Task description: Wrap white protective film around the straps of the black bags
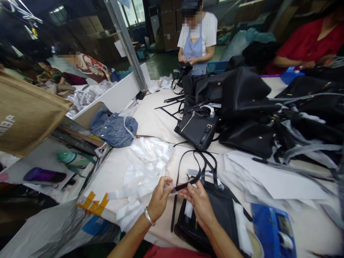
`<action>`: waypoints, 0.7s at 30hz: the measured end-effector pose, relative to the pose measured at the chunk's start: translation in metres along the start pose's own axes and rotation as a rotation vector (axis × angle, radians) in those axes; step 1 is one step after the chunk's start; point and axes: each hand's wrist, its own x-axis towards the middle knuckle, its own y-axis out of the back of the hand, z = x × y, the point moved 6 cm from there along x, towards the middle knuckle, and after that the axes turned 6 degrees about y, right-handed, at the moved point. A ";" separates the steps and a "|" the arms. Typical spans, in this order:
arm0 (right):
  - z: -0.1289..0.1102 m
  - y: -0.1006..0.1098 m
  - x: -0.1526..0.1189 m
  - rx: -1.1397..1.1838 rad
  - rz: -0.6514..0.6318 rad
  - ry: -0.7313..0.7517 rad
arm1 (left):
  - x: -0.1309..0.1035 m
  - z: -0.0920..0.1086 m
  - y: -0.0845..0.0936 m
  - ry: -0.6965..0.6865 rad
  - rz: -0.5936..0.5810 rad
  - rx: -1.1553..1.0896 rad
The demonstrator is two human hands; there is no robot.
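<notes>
A thin black strap (185, 185) runs between my two hands above the near edge of the table. My left hand (159, 200), with a silver bangle at the wrist, pinches its left end, where a bit of clear film shows. The fingers of my right hand (198, 202) close round the strap further right, thumb on top. From there the strap loops up and back. Under my right hand lies a black handbag (217, 204) with upright handles and white padding at its side. A heap of white film strips (150, 161) lies just beyond my left hand.
Black bags (233, 93) are piled at the back right, a smaller zipped bag (197, 127) before them. White paper sheets (279, 175) and a blue packet (274, 229) lie right. Denim cloth (114, 127) and orange tape (94, 204) are left. A co-worker (197, 39) stands across the table.
</notes>
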 end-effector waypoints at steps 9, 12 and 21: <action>0.002 0.004 0.004 -0.106 0.012 0.065 | -0.001 -0.019 -0.004 0.152 -0.173 0.031; -0.001 0.006 0.005 -0.197 -0.016 0.086 | -0.001 -0.024 -0.006 0.194 -0.161 -0.041; 0.000 0.014 0.005 -0.173 -0.030 0.066 | -0.008 -0.030 -0.028 0.207 -0.072 -0.116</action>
